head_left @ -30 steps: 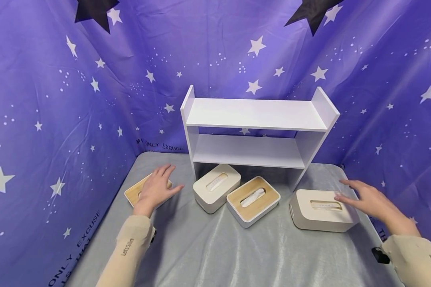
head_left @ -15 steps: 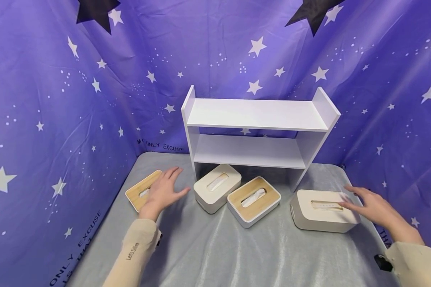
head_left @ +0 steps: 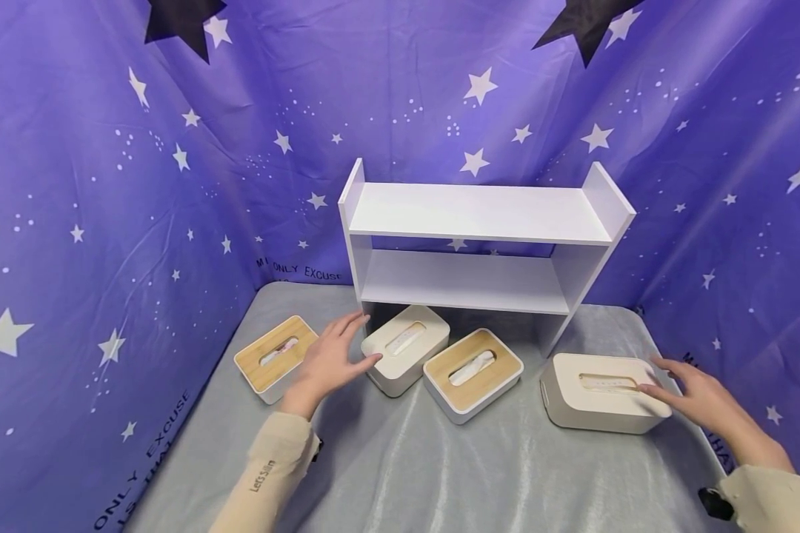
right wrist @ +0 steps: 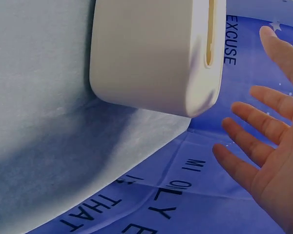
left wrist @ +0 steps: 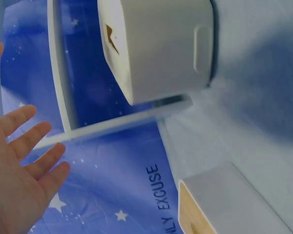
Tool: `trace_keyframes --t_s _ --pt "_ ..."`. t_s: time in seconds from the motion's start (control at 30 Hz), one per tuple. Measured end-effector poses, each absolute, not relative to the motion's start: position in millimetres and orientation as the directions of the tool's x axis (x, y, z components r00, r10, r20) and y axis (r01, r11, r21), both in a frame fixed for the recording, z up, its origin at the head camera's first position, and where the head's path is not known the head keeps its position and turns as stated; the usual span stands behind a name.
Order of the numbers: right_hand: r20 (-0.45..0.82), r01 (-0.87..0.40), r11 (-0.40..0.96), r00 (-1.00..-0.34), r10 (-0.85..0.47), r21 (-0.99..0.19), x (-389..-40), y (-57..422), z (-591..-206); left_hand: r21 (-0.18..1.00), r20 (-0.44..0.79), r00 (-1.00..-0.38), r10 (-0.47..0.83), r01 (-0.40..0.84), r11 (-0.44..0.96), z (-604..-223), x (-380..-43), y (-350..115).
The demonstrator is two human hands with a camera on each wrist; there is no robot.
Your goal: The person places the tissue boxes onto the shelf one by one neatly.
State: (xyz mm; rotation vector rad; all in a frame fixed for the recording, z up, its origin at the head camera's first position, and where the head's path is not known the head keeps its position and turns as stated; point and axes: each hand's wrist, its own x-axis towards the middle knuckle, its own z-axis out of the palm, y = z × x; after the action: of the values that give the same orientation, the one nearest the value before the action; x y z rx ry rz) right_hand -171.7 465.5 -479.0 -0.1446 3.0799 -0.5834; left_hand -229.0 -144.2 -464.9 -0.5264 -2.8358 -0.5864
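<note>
My left hand (head_left: 333, 359) hovers with fingers spread between a wood-topped tissue box (head_left: 273, 357) at the far left and a cream tissue box (head_left: 400, 366). In the left wrist view that cream box (left wrist: 161, 44) stands apart from the fingers. Over at the right, my right hand (head_left: 703, 396) hangs beside the larger cream tissue box (head_left: 603, 411), its fingers extended. A gap shows between this box (right wrist: 141, 58) and the right hand (right wrist: 271, 141) in the right wrist view. Another wood-topped tissue box (head_left: 493, 363) sits near the middle. Neither hand holds anything.
Behind the boxes stands a white two-tier shelf (head_left: 473, 211), its lower board (head_left: 463, 281) just above them. A grey cloth (head_left: 400, 474) covers the table. Purple curtains with stars (head_left: 407, 89) enclose the back and both sides.
My left hand has moved right, from above the far-left wood-topped box toward the cream box beside it. My right hand has drifted slightly right and down. The boxes stay put.
</note>
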Motion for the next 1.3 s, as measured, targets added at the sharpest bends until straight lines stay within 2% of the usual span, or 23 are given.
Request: trace_keyframes --t_s 0.3,0.97,1.3 --pt "-0.056 -0.027 0.932 -0.997 -0.051 -0.361 -165.9 471.2 -485.5 0.386 0.275 -0.894 0.355 0.441 0.811 -462.0 -224.0 -122.9" --pt "-0.04 0.022 0.935 -0.999 0.009 -0.355 -156.0 483.2 -502.3 0.408 0.251 -0.869 0.427 0.495 0.767 -473.5 -216.1 -74.5" --pt "-0.006 0.004 0.911 -1.0 0.002 -0.413 -149.0 480.0 -511.8 0.418 0.252 -0.851 0.46 0.525 0.741 -475.0 -214.7 -55.9"
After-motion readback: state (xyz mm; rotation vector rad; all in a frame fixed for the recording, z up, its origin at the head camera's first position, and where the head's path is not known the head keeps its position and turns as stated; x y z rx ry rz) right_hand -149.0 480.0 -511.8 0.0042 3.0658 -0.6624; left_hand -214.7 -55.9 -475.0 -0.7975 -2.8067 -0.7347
